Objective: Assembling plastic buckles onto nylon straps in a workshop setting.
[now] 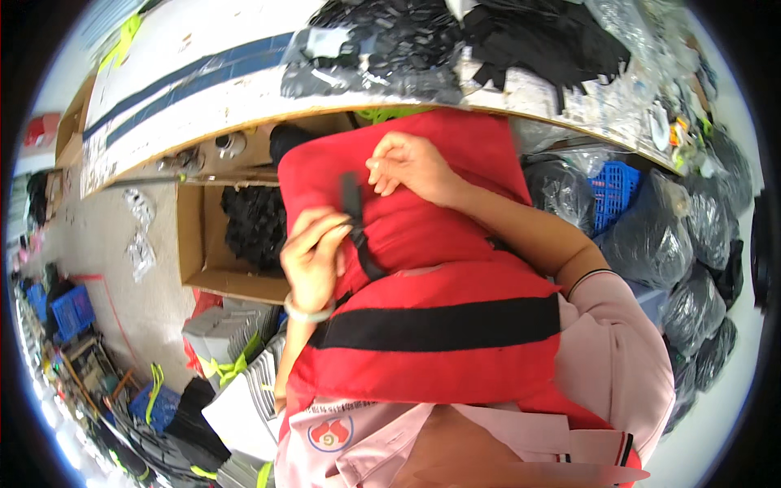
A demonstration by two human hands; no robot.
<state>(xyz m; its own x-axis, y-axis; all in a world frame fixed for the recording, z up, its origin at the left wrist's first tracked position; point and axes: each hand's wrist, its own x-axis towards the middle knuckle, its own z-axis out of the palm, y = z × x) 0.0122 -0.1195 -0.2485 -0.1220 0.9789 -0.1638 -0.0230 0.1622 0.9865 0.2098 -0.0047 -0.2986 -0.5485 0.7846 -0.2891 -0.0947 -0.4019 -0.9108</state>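
Red cloth [480,163] spreads over my lap, below the edge of the white worktable. My left hand [311,254] pinches a short black strap [352,199], which is smeared by motion. Part of the strap sticks up past the fingertips, and a black length runs down from them across the red cloth. Farther from me and to the right, my right hand [407,169] hovers above the cloth with fingers curled toward the thumb. Whatever lies between those fingertips, if anything, is too small to make out. A wide black band [439,324] crosses the red apron on my body.
Black strips [390,37] are heaped on the worktable [203,89], beside more black pieces [545,41]. A cardboard box [191,236] with black pieces stands at left. Grey stacked pieces [224,333] lie by my left arm. Filled black bags [651,228] and a blue crate [614,191] crowd the right.
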